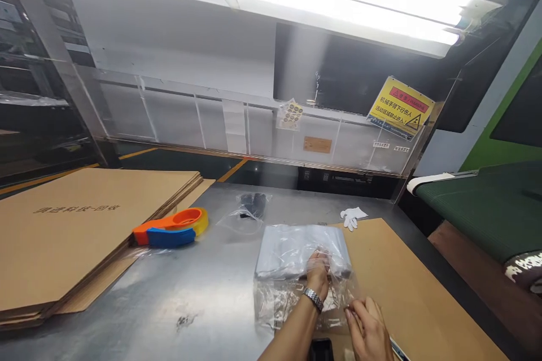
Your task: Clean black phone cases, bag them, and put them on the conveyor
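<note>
Currently I have the left hand (317, 271), metal band (313, 299) at its wrist, reaching over the near side of a pale bundle (292, 242) in clear plastic (282, 296); fingers partly curled and blurred by film, so I cannot tell whether they grip. My right hand (369, 327) pinches the loose plastic at its right edge, nearer me. The bundle lies mid-right on the metal table (220, 276), beside a flat cardboard sheet (410, 282). Between my forearms, at the bottom edge, a black object (322, 350), cut off. Beyond the bundle to the right, a white glove (352, 217); beyond it to the left, a small clear bag (253, 206) with something dark inside. Farther left, an orange-and-blue tape dispenser (171, 231) next to stacked cardboard (84, 248). Outermost: green conveyor belt (486, 203) at right, yellow warning sign (400, 108) on the back panel (266, 135).
</note>
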A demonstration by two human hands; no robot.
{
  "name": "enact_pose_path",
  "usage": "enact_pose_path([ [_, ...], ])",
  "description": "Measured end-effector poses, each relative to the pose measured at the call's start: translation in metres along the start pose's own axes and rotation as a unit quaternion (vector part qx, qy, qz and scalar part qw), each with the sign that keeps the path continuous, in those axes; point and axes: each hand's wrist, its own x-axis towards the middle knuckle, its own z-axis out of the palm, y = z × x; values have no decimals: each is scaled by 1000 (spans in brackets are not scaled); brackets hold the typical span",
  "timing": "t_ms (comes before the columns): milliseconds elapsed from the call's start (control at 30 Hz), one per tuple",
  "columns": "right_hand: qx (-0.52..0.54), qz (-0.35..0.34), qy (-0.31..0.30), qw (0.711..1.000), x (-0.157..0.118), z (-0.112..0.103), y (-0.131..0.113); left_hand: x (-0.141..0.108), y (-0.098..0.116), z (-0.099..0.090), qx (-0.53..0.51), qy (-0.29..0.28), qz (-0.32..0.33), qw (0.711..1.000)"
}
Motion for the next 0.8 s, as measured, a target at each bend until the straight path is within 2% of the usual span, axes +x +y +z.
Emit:
enact_pose_path([
  [67,109,51,-3,993,-2,-12,-7,-5,-2,-4,21,12,-14,1000],
  [167,263,129,-30,956,-5,-21,-15,-19,-8,-10,65,18,-48,997],
  [300,320,160,-38,933,-9,-22,-20,-47,-8,-23,122,-21,-72,990],
  [400,336,178,-34,924,-12,-25,-23,-72,4,-38,159,-25,-42,986],
  [500,329,185,-39,925,-15,-29,-27,-100,23,-53,187,-25,41,981],
  [567,318,185,-50,928,-18,-31,-33,-119,32,-60,211,-53,76,973],
  [700,292,161,-113,936,-24,-33,-49,-149,35,-67,265,-161,50,949],
  [800,265,137,-161,941,-28,-33,-54,-155,30,-74,297,-182,48,936],
])
